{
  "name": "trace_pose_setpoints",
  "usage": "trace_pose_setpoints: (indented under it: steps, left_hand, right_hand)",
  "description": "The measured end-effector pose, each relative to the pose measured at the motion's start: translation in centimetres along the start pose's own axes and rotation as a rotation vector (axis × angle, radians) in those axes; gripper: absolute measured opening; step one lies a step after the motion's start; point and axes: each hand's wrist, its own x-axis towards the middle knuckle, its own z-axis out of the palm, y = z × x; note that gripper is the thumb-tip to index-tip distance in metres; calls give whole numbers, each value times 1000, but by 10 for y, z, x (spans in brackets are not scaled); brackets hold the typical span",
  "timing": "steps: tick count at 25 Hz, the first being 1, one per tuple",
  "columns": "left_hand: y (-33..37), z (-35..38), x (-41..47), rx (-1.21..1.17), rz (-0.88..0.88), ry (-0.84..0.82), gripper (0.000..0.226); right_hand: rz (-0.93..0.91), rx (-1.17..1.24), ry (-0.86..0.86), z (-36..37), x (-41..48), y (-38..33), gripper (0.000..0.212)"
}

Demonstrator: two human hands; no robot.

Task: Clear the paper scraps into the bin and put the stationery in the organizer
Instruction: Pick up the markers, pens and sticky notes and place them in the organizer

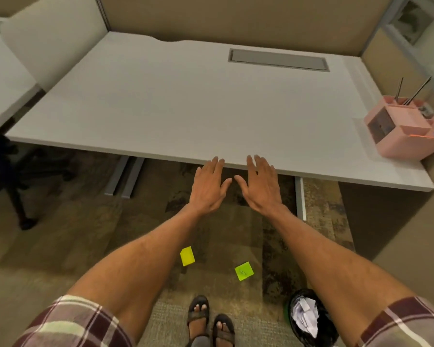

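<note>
My left hand (209, 186) and my right hand (261, 185) are stretched out flat, palms down, fingers apart, side by side at the near edge of the white desk (186, 108). Both hold nothing. A pink organizer (401, 134) stands at the desk's right end with two pencils upright in it and a blue pen tip at its right side. On the carpet below lie two yellow-green sticky notes (187, 255) (244, 271). A black bin (308, 319) holding crumpled white paper sits on the floor at lower right, partly behind my right forearm.
A grey cable hatch (278, 60) is set in the desk's far side. Beige partition walls close the back and right. A black office chair base (13, 176) stands at left. My sandalled feet (209, 321) are on the carpet below.
</note>
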Motion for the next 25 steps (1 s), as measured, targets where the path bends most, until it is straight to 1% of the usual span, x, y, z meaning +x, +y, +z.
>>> trace_pose_setpoints:
  steps: [3,6,8,11,15,18,21,25]
  left_hand:
    - [-10,18,-15,-9,-35,58,56]
    - [-31,50,-30,10,-103,33,51]
    - [-51,76,-37,31,-130,6,49]
    - [-86,129,-45,78,-178,-67,52]
    - [-142,218,-52,145,-239,-187,62]
    - [-185,299,-56,220,-253,-262,61]
    - [-235,401,-59,228,-307,-364,60]
    - [-296,517,-66,165,-293,-334,64]
  right_hand:
    - [-101,-21,49,24,-13,-8,64]
    - [-162,31,21,61,-30,-21,57]
    - [-169,61,-17,95,-39,-29,55]
    - [-78,91,-76,164,-50,-28,60]
    - [86,78,-188,271,-65,-1,70]
    - [198,50,-275,359,-76,31,71]
    - [247,-1,-355,459,-90,75,73]
    - [311,4,-432,564,-107,132,76]
